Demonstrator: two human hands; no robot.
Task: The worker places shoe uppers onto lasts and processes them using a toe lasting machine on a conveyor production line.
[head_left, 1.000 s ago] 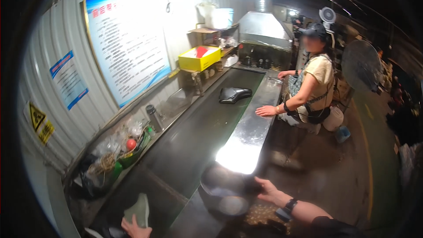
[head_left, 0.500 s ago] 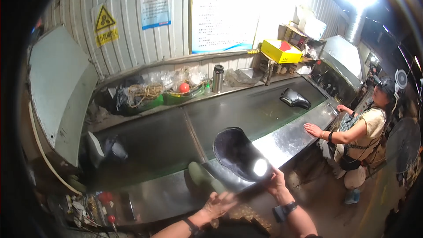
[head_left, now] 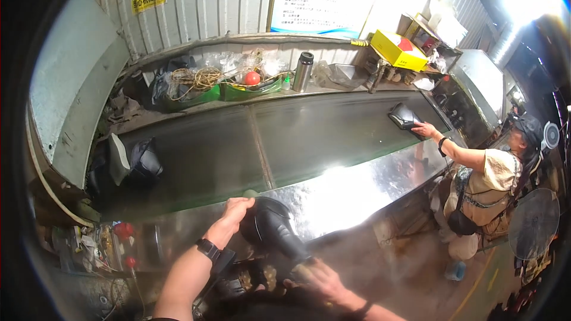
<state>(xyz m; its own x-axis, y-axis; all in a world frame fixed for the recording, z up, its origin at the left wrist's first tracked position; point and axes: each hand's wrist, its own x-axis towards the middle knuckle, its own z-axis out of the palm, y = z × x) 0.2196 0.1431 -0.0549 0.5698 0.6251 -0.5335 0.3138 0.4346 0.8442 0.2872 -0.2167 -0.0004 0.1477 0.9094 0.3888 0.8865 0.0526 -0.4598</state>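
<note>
A black shoe upper [head_left: 270,226] is held in front of me, over the near metal ledge, slanting down to the right. A rounded green end of a shoe last [head_left: 250,193] pokes out at its far end; the rest of the last is hidden. My left hand [head_left: 235,211] is closed around that far end, at the last and the upper's edge. My right hand [head_left: 324,279], slightly blurred, grips the narrow near end of the upper.
A dark conveyor belt [head_left: 208,154] runs behind the bright metal ledge [head_left: 339,202]. Another pale last [head_left: 119,159] and a black upper [head_left: 146,157] lie at left. A co-worker [head_left: 488,178] at right touches a black shoe [head_left: 404,116]. A steel flask [head_left: 303,72] stands on the back shelf.
The upper has moved left and down, and turned; its wide opening no longer faces me. My left hand has risen to its far end. The co-worker's hand has gone from the ledge to the far shoe.
</note>
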